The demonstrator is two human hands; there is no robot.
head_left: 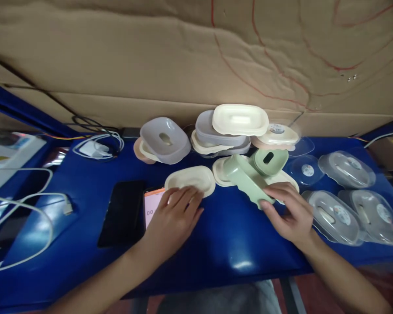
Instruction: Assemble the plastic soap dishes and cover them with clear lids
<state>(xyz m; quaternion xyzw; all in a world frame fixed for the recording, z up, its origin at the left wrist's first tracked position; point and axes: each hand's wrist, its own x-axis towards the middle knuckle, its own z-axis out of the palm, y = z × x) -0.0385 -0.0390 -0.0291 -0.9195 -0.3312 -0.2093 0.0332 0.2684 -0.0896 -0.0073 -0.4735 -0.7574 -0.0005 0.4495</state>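
Observation:
My right hand (290,213) pinches the lower end of a pale green plastic oval container (249,176) with a wavy rim, held tilted on its side. Just behind it is another green oval piece (271,160) with a dark slot. Cream oval pieces (221,172) lie beneath and beside the green ones. My left hand (178,209) rests its outstretched fingers over the front edge of a shallow cream oval tray (190,176); those fingers are not closed round it, and they hide part of it.
Grey and cream oval containers (165,139) stand stacked along the cardboard wall (134,56). Several clear-covered containers with round stickers (336,216) sit at right. A black phone (122,213), a lit phone (150,203), and a white charger with cable (96,148) lie left on the blue table (222,248).

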